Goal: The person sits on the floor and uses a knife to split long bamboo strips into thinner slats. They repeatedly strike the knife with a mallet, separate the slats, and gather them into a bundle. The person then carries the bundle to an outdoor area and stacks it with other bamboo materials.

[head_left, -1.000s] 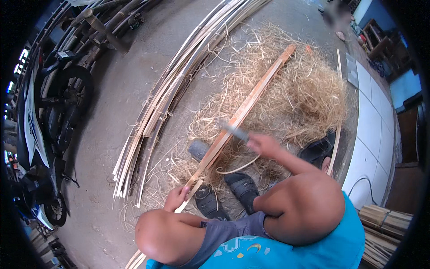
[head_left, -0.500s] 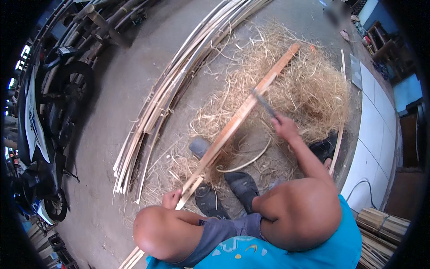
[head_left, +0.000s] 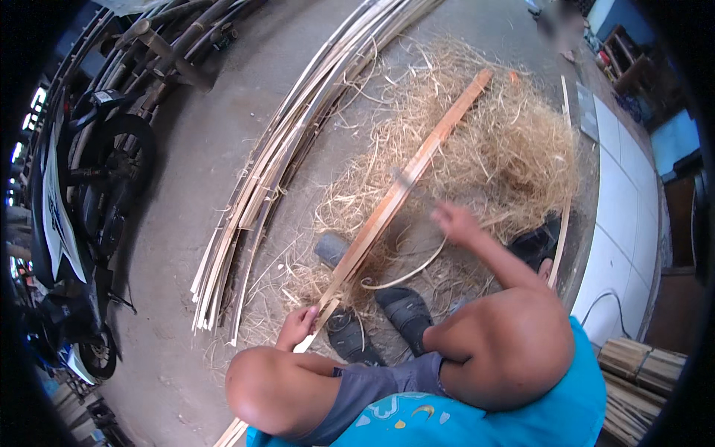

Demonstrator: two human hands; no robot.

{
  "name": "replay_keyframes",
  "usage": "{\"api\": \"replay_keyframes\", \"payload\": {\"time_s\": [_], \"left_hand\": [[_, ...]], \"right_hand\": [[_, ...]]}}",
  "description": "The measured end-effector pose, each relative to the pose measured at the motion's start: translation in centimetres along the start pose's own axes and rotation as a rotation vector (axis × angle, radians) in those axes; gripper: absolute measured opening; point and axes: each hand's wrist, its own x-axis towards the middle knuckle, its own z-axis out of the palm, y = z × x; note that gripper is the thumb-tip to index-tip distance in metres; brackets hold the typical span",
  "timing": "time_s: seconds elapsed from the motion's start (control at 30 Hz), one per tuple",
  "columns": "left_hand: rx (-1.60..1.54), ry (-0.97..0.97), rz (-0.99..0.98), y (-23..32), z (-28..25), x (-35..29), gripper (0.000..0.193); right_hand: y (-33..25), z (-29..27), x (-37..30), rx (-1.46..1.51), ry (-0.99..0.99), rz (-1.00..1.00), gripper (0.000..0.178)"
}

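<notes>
A long reddish wooden board (head_left: 452,119) slopes from the far pile of shavings toward my left knee. A pale, thin strip (head_left: 307,343), apparently bamboo, lies along its near part, and my left hand (head_left: 299,325) is closed on that strip beside the board's near end. My right hand (head_left: 456,222) grips a knife (head_left: 406,179) whose blade reaches across the board near its middle. Motion smears the blade, so I cannot tell whether it touches the strip. Curly shavings (head_left: 514,164) surround the board's far half.
A bundle of long pale strips (head_left: 298,127) lies to the left. Farther left stands a motorbike (head_left: 97,201). Beneath the board is a grey cylindrical block (head_left: 331,249). White tiles (head_left: 614,208) edge the right side; tied slats (head_left: 640,365) are at lower right.
My right hand and the knife have come nearer, down along the board. My left hand shows a little more beside the strip. The view has shifted slightly.
</notes>
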Motion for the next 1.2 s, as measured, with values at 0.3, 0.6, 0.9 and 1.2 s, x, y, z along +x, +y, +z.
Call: {"api": "replay_keyframes", "payload": {"time_s": [0.3, 0.6, 0.9, 1.2], "left_hand": [[0.055, 0.075, 0.063, -1.6, -0.9, -0.7, 0.042], [0.024, 0.144, 0.078, -3.3, -0.9, -2.4, 0.042], [0.098, 0.164, -0.001, -3.1, -1.5, -4.1, 0.042], [0.510, 0.157, 0.303, 4.8, 3.8, 1.5, 0.039]], "right_hand": [[1.6, -3.2, 1.0, 0.045, -0.043, 0.184, 0.045], [-2.8, -5.1, 0.6, 0.055, 0.108, 0.098, 0.046], [-1.4, -9.3, 1.0, 0.051, 0.405, 0.351, 0.045], [-10.8, 1.8, -8.7, 0.144, -0.342, 0.039, 0.046]]}}
